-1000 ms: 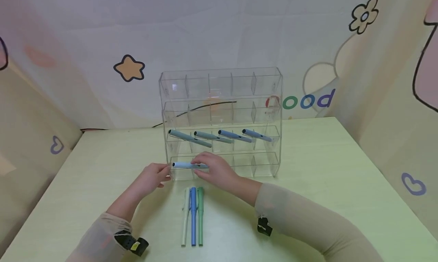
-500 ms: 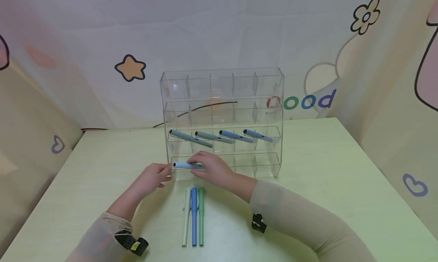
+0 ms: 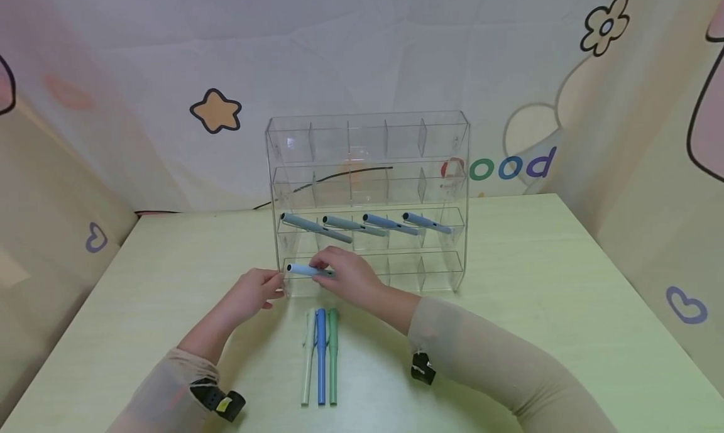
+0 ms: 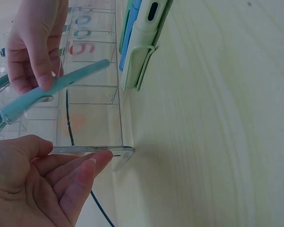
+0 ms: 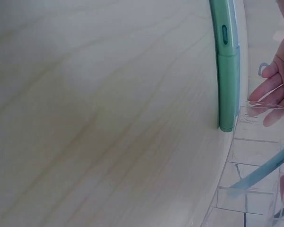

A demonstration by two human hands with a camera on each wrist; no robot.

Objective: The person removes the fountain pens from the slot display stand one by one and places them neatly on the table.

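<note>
Here, the right hand [image 3: 345, 272] pinches a light-blue pen [image 3: 302, 269], the left hand [image 3: 256, 291] the clear rack's [image 3: 367, 194] edge; bench [image 3: 526, 288] extends rightward.

Left sleeve [image 3: 161, 398] is a washed-out grey-beige, kinda sheer looking, with a faint pinkish smudge and a crinkly gathered cuff. Right sleeve [image 3: 492, 351] is more of a plain beige, going greyish near the wrist end, creased around the elbow. Left wrist camera [image 3: 234, 408] is a chunky black block with a yellow patch [image 3: 224, 406], right wrist camera [image 3: 422, 372] is black and boxy with a little whitish mark
</note>
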